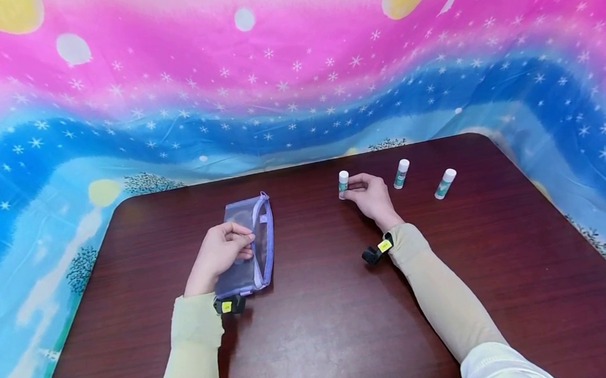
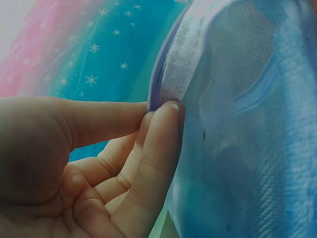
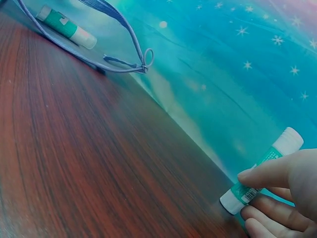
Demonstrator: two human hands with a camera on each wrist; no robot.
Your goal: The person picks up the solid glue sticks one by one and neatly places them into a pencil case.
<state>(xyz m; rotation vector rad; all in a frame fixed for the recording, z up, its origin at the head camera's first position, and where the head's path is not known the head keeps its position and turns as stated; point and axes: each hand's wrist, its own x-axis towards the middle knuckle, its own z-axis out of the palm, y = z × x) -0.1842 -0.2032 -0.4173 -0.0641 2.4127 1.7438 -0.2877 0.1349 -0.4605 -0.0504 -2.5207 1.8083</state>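
Note:
My left hand (image 1: 220, 252) pinches the zippered edge of a purple mesh pouch (image 1: 239, 212) between thumb and fingers. In the left wrist view the zipper tape (image 2: 178, 69) is caught at the fingertips, and the mouth gapes beside it. Through that mouth, the right wrist view shows a green-and-white glue stick (image 3: 64, 25) lying in the pouch. A second glue stick (image 1: 343, 180), white-capped with a green label, stands nearly upright in my right hand (image 1: 372, 199). Thumb and fingers pinch its lower part, leaving the cap uncovered.
Two more glue sticks, one nearer (image 1: 402, 174) and one farther right (image 1: 445, 184), stand on the dark wooden table (image 1: 317, 333) beyond my right hand. A pink and blue patterned cloth (image 1: 283, 99) hangs along the table's far and side edges.

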